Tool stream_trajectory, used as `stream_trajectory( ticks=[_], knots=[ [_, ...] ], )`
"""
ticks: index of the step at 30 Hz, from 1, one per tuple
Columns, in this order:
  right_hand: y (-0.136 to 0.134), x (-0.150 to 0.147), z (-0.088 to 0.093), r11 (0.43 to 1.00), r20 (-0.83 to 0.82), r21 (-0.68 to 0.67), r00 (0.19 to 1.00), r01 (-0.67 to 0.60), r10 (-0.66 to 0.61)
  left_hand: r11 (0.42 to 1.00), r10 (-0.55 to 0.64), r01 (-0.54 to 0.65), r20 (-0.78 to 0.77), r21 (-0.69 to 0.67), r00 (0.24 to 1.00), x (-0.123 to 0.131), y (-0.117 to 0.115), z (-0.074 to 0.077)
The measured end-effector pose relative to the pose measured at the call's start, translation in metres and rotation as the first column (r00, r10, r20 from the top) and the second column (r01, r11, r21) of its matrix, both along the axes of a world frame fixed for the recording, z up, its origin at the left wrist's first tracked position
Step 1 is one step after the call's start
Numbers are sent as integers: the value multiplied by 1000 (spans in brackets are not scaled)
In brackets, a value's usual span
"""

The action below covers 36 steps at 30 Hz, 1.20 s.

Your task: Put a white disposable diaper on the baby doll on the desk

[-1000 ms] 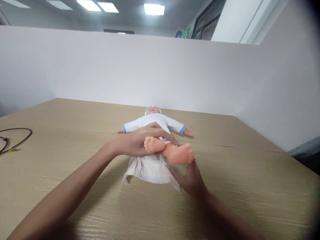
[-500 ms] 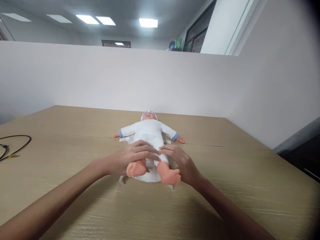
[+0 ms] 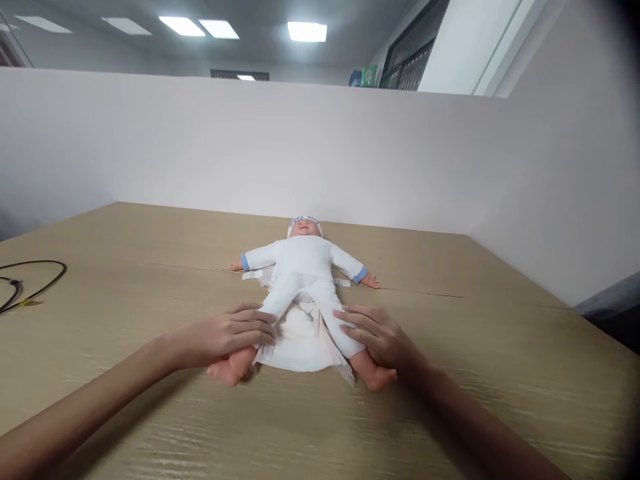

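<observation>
A baby doll (image 3: 304, 257) in a white suit with blue cuffs and a printed white cap lies on its back, arms out and legs spread. Beneath its hips, an unfolded white diaper (image 3: 300, 359) shows between the legs, its side tabs sticking out near the doll's waist. My left hand (image 3: 227, 337) has its fingers wrapped over the doll's lower leg on the left, just above the bare foot. The other lower leg is in the grip of my right hand (image 3: 383, 337). Both thumbs are hidden.
The doll lies on a wooden table (image 3: 165, 267) with a seam running across it. A black cable (image 3: 63, 272) is looped at the left edge. Behind the table stands a white partition (image 3: 240, 147), and a dark object (image 3: 615, 327) is at the far right.
My hands have moved apart and down, spreading the doll's legs, which were close together and raised. More of the diaper between them now shows. The camera view has shifted slightly.
</observation>
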State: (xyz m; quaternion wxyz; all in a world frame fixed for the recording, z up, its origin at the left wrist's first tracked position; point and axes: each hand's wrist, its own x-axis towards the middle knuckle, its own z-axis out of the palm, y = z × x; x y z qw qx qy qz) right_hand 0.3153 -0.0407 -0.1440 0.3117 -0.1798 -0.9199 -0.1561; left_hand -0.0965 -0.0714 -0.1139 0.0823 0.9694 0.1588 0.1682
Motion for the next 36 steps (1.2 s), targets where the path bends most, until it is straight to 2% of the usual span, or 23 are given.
stream_trajectory(
  ticks=[4,7,11,15,17,19,22,24,27,30,33,34,36],
  knots=[
    [-4,-3,-5,1000,23,-7,999,28,-28,998,18,-20,-28,-62,999,0,-2,-3],
    [-3,0,-1,997,15,-78,1000,20,-19,989,48,-55,-54,-137,997,-3,-5,0],
    [-9,6,23,950,53,-314,998,-7,25,933,122,-143,-82,-331,989,-6,-12,14],
    [-35,-7,50,851,136,-510,989,122,-61,854,221,-256,-131,-454,967,2,-24,24],
    [-49,-20,52,832,184,-521,977,192,-110,844,285,-307,-117,-440,951,11,-31,19],
    [-59,-32,49,840,195,-487,967,240,-163,848,361,-364,-83,-385,929,24,-38,8],
    [-63,-44,40,853,169,-439,958,283,-231,859,447,-427,8,-281,894,43,-44,-8],
    [-59,-47,38,859,162,-416,954,299,-254,863,465,-442,45,-246,884,51,-44,-11],
    [-50,-51,41,864,155,-393,949,315,-276,840,496,-459,69,-288,865,54,-33,-2],
    [-35,-55,45,824,47,-484,949,294,-311,800,561,-499,123,-333,818,51,-12,13],
    [-9,-59,47,738,-113,-636,920,225,-376,808,576,-513,205,-288,792,51,16,27],
    [1,-60,47,726,-150,-656,907,207,-394,816,569,-506,233,-279,789,52,26,31],
    [21,-64,48,736,-210,-650,887,187,-411,824,559,-485,280,-293,780,54,48,37]
  ],
)
